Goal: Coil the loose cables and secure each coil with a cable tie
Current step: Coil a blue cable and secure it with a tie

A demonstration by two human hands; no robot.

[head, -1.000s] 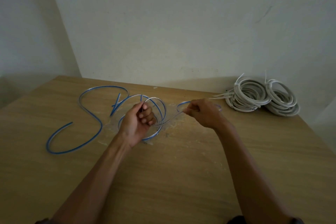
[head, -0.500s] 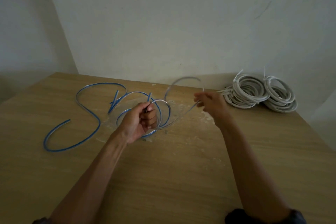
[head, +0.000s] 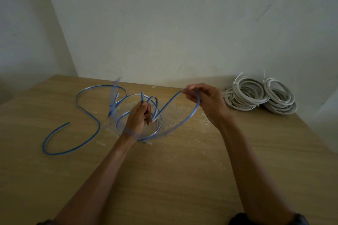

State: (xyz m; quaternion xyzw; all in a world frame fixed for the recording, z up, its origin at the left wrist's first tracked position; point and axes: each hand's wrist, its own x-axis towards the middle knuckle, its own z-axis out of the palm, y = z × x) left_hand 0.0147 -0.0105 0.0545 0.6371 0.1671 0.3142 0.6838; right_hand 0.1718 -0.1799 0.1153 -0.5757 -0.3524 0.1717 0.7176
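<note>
Left hand (head: 136,120) grips coiled loops of thin blue-and-white plastic cable (head: 99,126); right hand (head: 204,100) pinches its raised loop (partly blurred).

Blue cable (head: 91,129); white coils (head: 256,95); tan table (head: 182,179).

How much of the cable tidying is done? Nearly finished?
Done: the white coils in the far right corner look wound and tied. In hand: the left hand grips loops of the blue cable; the right hand pinches the next strand. Left: its long tail lies loose on the table, with no tie visible.
</note>
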